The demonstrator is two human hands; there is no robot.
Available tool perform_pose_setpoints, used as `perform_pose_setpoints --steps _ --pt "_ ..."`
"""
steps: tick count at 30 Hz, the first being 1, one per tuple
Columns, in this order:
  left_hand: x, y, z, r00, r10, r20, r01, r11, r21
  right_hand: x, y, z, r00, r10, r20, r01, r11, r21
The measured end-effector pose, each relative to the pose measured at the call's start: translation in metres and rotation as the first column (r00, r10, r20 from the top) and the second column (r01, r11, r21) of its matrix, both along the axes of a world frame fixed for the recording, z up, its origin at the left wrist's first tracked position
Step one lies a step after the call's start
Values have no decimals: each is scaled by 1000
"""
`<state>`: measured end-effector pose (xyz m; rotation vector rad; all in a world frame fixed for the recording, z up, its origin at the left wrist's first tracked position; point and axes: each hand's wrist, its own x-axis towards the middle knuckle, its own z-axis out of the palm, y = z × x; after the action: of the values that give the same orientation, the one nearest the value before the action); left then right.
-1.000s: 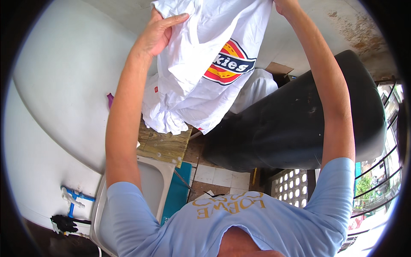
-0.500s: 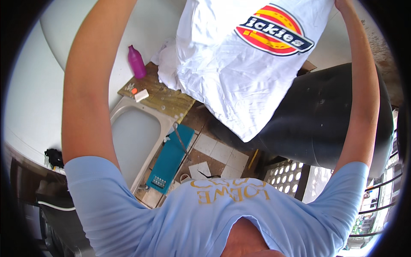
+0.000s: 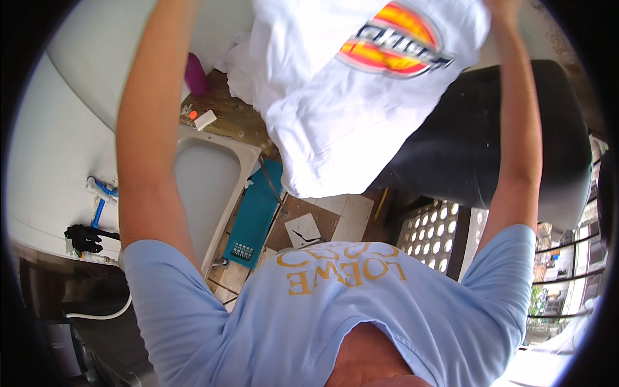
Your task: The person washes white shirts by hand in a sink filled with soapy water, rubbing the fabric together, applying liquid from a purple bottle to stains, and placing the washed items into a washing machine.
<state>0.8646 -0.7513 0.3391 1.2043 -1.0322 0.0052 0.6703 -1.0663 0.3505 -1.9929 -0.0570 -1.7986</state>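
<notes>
- We hold a white T-shirt [image 3: 335,109] with a red, yellow and dark printed emblem overhead, hanging above the tiled floor [image 3: 335,216].
- Right hand [image 3: 506,8] is at the shirt's upper right edge, mostly cut off by the frame; we cannot tell its grip.
- Left hand is out of frame above; only the forearm shows.
- Below: white sink [image 3: 225,145], teal scrub board [image 3: 255,213], purple bottle [image 3: 195,74], black tank [image 3: 477,142].
</notes>
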Motion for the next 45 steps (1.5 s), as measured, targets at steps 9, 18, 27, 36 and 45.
perform_pose_setpoints --steps 9,18,27,36,45 --pt "76 8 -124 870 -84 -486 229 942 245 17 -30 -121 954 40 -296 44 961 274" --pt "86 -7 -152 852 -140 -504 339 881 329 -3 -14 -136 595 -144 -791 374 920 113" --pt "96 -43 -182 768 -111 -631 436 812 387 -78 18 -177 618 194 -762 28 963 268" --pt "102 -96 -247 810 43 -584 301 825 478 -102 190 -339 423 859 -287 -582 501 641" --pt "123 -93 -302 787 94 -610 348 748 565 -71 277 -399 297 934 -198 -639 349 685"
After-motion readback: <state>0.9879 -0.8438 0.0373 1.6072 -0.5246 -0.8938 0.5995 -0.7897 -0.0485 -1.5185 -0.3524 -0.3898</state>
